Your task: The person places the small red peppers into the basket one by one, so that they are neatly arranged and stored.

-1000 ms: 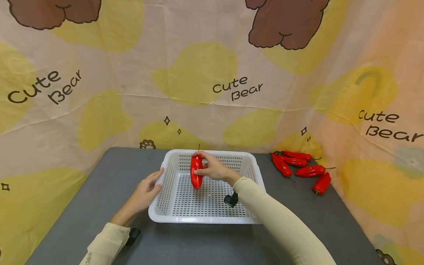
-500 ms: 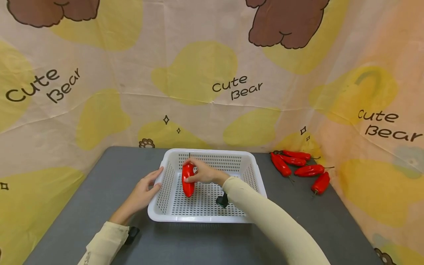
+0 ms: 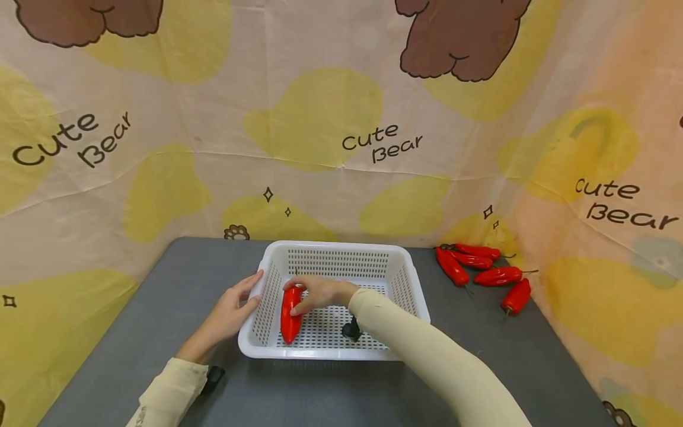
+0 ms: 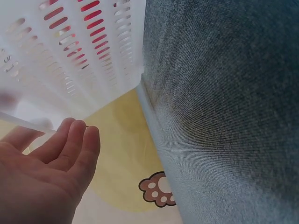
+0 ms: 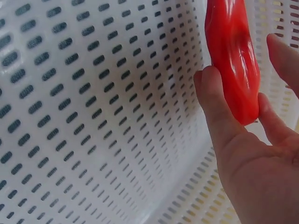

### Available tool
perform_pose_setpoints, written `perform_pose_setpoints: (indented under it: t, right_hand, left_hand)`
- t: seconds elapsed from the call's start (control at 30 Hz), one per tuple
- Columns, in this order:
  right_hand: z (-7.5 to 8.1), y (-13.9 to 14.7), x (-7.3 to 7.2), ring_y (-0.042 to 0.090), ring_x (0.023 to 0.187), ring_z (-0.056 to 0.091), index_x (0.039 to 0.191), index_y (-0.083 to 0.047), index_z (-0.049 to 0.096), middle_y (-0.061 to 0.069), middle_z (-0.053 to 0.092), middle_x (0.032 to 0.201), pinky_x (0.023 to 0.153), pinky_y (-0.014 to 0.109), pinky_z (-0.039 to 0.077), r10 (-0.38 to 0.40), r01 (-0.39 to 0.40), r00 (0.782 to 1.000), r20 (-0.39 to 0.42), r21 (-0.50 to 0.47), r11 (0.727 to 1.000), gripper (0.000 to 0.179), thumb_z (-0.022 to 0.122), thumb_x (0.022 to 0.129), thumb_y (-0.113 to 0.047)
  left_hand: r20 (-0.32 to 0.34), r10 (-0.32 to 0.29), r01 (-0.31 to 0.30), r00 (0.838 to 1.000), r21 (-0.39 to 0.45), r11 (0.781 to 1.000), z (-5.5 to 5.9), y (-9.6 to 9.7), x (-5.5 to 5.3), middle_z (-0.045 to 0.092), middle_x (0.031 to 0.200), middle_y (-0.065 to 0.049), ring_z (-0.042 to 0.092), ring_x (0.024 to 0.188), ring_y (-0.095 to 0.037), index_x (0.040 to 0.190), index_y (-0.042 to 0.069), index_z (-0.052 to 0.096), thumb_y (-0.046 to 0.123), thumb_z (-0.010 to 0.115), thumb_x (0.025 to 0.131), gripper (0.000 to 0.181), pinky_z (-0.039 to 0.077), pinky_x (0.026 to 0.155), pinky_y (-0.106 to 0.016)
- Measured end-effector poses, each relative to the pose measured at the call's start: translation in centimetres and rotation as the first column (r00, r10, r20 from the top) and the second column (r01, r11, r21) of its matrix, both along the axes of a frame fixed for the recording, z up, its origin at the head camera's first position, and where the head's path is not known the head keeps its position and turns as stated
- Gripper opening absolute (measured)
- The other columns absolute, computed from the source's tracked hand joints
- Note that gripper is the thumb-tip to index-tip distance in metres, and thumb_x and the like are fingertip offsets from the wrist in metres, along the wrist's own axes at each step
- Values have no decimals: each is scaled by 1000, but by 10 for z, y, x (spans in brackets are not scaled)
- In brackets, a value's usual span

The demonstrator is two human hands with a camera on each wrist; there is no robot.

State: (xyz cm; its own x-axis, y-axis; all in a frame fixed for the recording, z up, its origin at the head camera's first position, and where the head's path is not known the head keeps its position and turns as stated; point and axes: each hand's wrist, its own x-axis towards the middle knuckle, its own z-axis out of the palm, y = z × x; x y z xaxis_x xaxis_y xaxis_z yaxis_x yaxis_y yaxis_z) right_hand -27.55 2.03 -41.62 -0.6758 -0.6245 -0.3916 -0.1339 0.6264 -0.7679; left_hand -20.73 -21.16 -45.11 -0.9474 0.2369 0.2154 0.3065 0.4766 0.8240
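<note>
Red pepper is pinched by the right hand inside the white basket, which the relaxed left hand touches

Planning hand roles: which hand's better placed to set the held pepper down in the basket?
Right, I'd say: the right hand pinches the held pepper inside the basket. The left hand touches the basket's left rim, holding no pepper.
</note>
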Motion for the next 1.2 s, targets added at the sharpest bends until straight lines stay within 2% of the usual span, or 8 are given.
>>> perform_pose_setpoints:
  t: [0.17, 0.27, 0.5, 0.73, 1.0, 1.2]
  right_hand:
    - [-1, -1, 3, 21, 97, 64, 148, -17, 49, 11, 52, 140, 89, 41, 63, 6, -4, 991, 133, -17, 1000, 71, 79, 85, -14]
    - [-1, 0, 4, 20, 99, 62, 152, -20, 45, 11, 49, 145, 91, 42, 62, 26, -25, 986, 163, -8, 1000, 74, 78, 85, -14]
    - [-2, 2, 9, 19, 107, 58, 156, -26, 39, 8, 44, 152, 92, 41, 60, 72, -74, 989, 132, 6, 997, 80, 78, 86, -19]
    - [2, 8, 10, 21, 122, 51, 157, -24, 37, 8, 39, 159, 95, 44, 60, 63, -63, 991, 114, -1, 998, 83, 78, 86, -24]
    - [16, 22, 6, 29, 130, 52, 154, -20, 42, 17, 38, 159, 106, 54, 53, 19, -8, 993, 121, -84, 996, 73, 75, 89, -26]
    - [36, 43, 4, 32, 135, 51, 151, -21, 45, 18, 39, 159, 108, 57, 50, 17, -3, 994, 104, -134, 991, 63, 70, 93, -24]
  left_hand:
    - [-11, -3, 3, 1000, 3, 1000, 1, 0, 1, 41, 154, -32, 65, 108, -47, 153, -3, 38, 4, 57, 98, 58, 65, 63, -34]
    - [-20, -6, 6, 1000, 3, 1000, 2, 0, 1, 41, 153, -32, 65, 107, -47, 152, -4, 39, 3, 57, 98, 58, 65, 64, -35]
    - [-8, -5, 5, 1000, -13, 1000, 3, 0, 2, 39, 156, -32, 64, 111, -49, 153, -3, 37, 4, 57, 99, 59, 65, 67, -36]
    - [-22, 1, -1, 1000, -1, 1000, 2, 0, 1, 39, 155, -32, 63, 112, -51, 153, -3, 38, 2, 55, 98, 58, 65, 72, -40]
    - [-2, -1, 1, 1000, 20, 1000, 1, 0, 1, 39, 155, -33, 65, 108, -50, 154, -2, 36, 3, 54, 99, 58, 65, 68, -38]
    - [19, -21, 20, 1000, 46, 999, 1, -1, 1, 37, 156, -32, 65, 107, -51, 155, -1, 34, 3, 54, 100, 59, 65, 66, -37]
